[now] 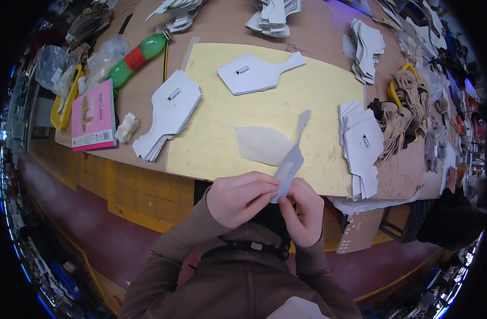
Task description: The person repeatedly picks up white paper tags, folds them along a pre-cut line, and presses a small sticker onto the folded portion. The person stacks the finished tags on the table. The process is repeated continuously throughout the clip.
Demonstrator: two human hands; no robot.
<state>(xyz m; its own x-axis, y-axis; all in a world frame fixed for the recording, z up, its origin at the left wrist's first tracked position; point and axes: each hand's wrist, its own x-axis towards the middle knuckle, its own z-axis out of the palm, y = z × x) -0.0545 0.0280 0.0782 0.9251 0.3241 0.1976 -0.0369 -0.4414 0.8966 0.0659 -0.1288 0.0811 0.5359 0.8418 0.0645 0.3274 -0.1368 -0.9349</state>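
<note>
Close to my body, over the table's front edge, my left hand (pixel 242 198) and my right hand (pixel 304 210) pinch the lower end of a thin whitish cut-out piece (pixel 290 162). Its narrow end points up and away from me, and its surface is seen partly edge-on. Just behind it, a loose off-white piece (pixel 262 144) lies flat on the yellow sheet (pixel 211 149). Farther back is a stack of white cut-out pieces (pixel 254 75) with a small printed mark. Similar stacks rest to the left (pixel 171 111) and right (pixel 361 141). My fingertips hide part of the held piece.
On the left are a pink book (pixel 94 116), a green bottle (pixel 138 59), a small white bundle (pixel 127 127) and a yellow tray (pixel 62 109). Beige strips (pixel 408 101) fill a yellow container at right. More white stacks (pixel 272 16) stand behind. Another person's arm (pixel 455 196) shows at far right.
</note>
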